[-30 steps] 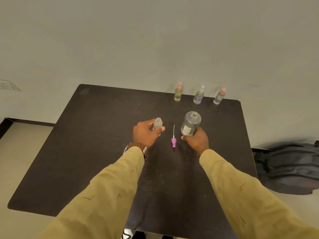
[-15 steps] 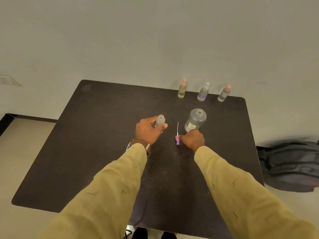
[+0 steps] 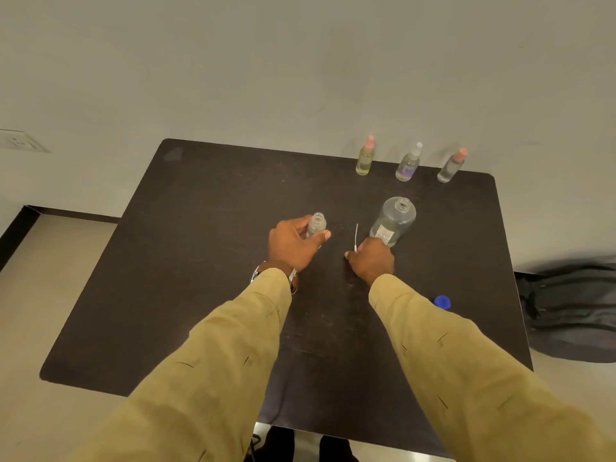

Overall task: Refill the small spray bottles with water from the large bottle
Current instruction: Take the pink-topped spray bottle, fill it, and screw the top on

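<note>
Left hand (image 3: 293, 243) tight around the uncapped small bottle (image 3: 316, 225); right hand (image 3: 371, 260) in a pinch on the sprayer (image 3: 356, 235).

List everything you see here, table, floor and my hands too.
table: one, black, centre
capped spray bottles: three, clear, table's far edge
open small bottle: one, clear, in left hand
large bottle: one, clear, uncapped, right of centre
spray head: one, white tube showing, under right hand
cap: one, blue, beside right sleeve
bag: one, black, floor at right
wall socket: one, white, wall at left
left hand: one, grips open small bottle
right hand: one, curled over spray head
</note>
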